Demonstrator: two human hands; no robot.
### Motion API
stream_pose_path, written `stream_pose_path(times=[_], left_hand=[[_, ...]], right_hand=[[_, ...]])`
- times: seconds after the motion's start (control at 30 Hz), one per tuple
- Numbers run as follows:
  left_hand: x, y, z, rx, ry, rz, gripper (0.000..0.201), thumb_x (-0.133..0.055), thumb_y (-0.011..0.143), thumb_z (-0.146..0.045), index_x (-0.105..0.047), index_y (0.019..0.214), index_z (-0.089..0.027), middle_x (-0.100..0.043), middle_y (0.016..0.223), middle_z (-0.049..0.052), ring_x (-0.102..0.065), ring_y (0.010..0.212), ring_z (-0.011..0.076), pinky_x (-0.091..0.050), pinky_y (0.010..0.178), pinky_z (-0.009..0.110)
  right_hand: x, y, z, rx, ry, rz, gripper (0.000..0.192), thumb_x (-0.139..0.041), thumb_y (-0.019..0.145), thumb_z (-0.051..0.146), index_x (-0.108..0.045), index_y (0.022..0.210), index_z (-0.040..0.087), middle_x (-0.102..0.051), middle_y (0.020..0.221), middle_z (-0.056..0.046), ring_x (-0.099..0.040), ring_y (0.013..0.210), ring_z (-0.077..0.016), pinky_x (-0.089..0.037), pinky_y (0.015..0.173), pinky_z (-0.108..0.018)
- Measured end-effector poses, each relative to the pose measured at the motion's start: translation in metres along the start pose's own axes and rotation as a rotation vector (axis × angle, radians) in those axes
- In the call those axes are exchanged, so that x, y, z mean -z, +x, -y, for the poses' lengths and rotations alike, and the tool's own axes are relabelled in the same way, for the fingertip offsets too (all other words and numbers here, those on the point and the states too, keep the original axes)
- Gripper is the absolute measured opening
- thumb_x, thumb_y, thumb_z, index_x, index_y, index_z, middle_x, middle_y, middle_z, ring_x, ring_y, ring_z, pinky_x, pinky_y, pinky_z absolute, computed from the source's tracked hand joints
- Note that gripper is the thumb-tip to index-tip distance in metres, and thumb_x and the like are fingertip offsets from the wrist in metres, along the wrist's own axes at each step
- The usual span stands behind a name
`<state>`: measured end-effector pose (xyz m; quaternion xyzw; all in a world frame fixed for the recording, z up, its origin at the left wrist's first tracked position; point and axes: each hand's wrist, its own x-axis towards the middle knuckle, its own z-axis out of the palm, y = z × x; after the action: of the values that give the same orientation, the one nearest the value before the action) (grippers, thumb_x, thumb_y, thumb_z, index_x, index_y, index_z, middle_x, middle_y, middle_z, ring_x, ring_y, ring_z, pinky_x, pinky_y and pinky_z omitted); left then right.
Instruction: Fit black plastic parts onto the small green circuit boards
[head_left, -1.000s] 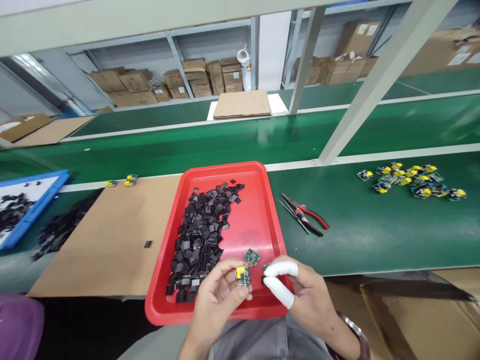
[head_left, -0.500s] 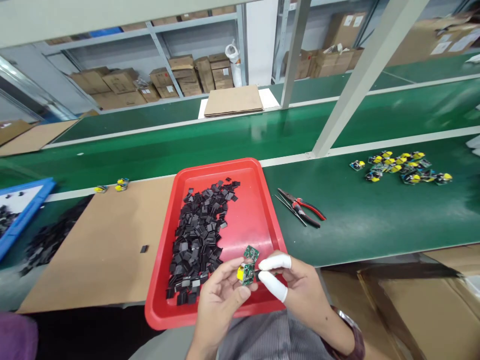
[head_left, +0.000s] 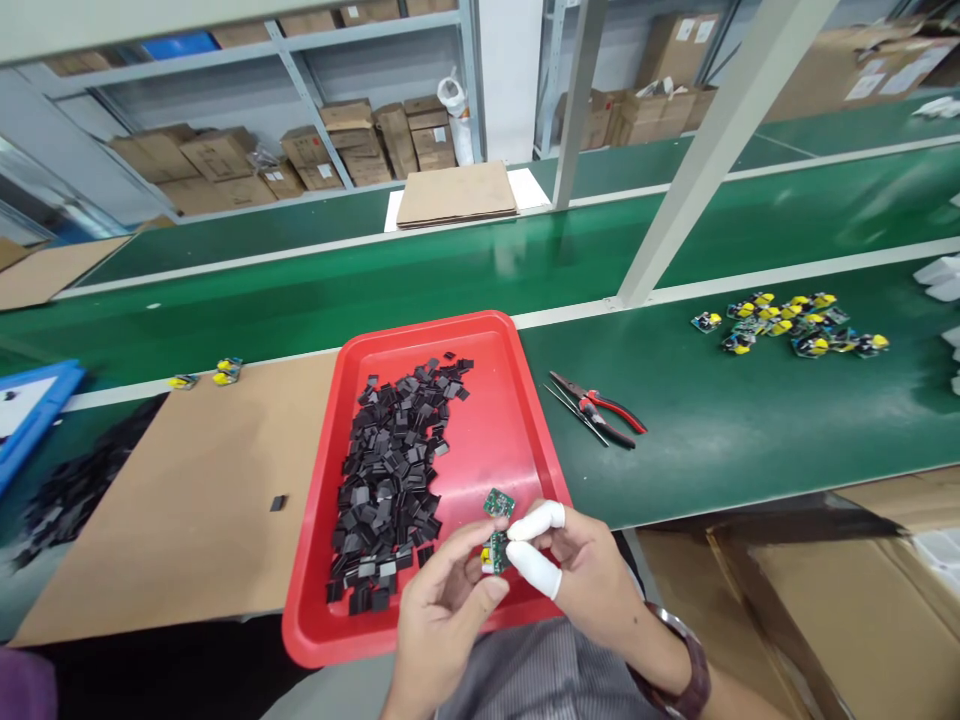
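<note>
So the left hand (head_left: 446, 610) has the board (head_left: 499, 552) pinched between thumb and curled fingers, with its yellow part on the left side, right over the near end of the red tray (head_left: 491, 430). Right hand (head_left: 581, 560) has white covers (head_left: 537, 571) on thumb and index, tips almost together and right up against the board's right edge. Can't tell if there's anything between them. Another board (head_left: 499, 502) sits just past the left fingertips. Tray's left side is loaded with black bits (head_left: 394, 450). Pliers (head_left: 600, 408) and tweezers (head_left: 576, 415) lie on the green bench (head_left: 712, 430) to the right, with a bunch of yellow-topped boards (head_left: 795, 325) farther along it.
</note>
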<state>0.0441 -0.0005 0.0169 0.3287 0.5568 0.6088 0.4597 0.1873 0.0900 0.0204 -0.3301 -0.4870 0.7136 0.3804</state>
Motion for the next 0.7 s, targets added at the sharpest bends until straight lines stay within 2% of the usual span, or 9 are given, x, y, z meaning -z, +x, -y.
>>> stream_pose_path(times=[0.2, 0.4, 0.53, 0.7], left_hand=[[-0.0005, 0.0022, -0.0021, -0.033, 0.02, -0.004, 0.03, -0.081, 0.084, -0.017, -0.079, 0.113, -0.022, -0.077, 0.124, 0.014, -0.072, 0.118, 0.0308, -0.062, 0.097, 0.038], [-0.0027, 0.0044, -0.0027, -0.098, 0.0, 0.037, 0.033, -0.079, 0.083, -0.011, -0.08, 0.112, -0.027, -0.078, 0.12, 0.011, -0.074, 0.114, 0.0265, -0.063, 0.094, 0.032], [-0.0034, 0.0042, -0.0016, -0.117, 0.013, 0.043, 0.036, -0.078, 0.083, -0.008, -0.08, 0.113, -0.029, -0.077, 0.121, 0.009, -0.074, 0.115, 0.0248, -0.062, 0.096, 0.032], [-0.0049, 0.0063, -0.002, -0.13, 0.028, 0.046, 0.037, -0.079, 0.082, -0.007, -0.081, 0.111, -0.03, -0.078, 0.117, 0.008, -0.075, 0.111, 0.0235, -0.063, 0.095, 0.032]], right_hand=[[0.0013, -0.0002, 0.0016, -0.015, -0.065, -0.002, 0.011, -0.079, 0.076, 0.016, -0.069, 0.078, 0.02, -0.068, 0.074, 0.001, -0.062, 0.067, -0.0133, -0.054, 0.066, -0.024], [0.0044, -0.0007, 0.0009, -0.013, -0.079, 0.007, 0.013, -0.08, 0.076, 0.016, -0.069, 0.079, 0.02, -0.067, 0.075, 0.001, -0.063, 0.069, -0.014, -0.053, 0.066, -0.024], [0.0063, -0.0006, 0.0015, 0.006, -0.124, 0.04, 0.011, -0.074, 0.078, 0.012, -0.068, 0.079, 0.021, -0.067, 0.076, 0.001, -0.062, 0.068, -0.0135, -0.053, 0.066, -0.024], [0.0075, -0.0016, 0.0027, 0.096, -0.249, 0.065, 0.012, -0.064, 0.083, 0.01, -0.067, 0.083, 0.021, -0.067, 0.08, 0.0, -0.064, 0.071, -0.0145, -0.054, 0.068, -0.026]])
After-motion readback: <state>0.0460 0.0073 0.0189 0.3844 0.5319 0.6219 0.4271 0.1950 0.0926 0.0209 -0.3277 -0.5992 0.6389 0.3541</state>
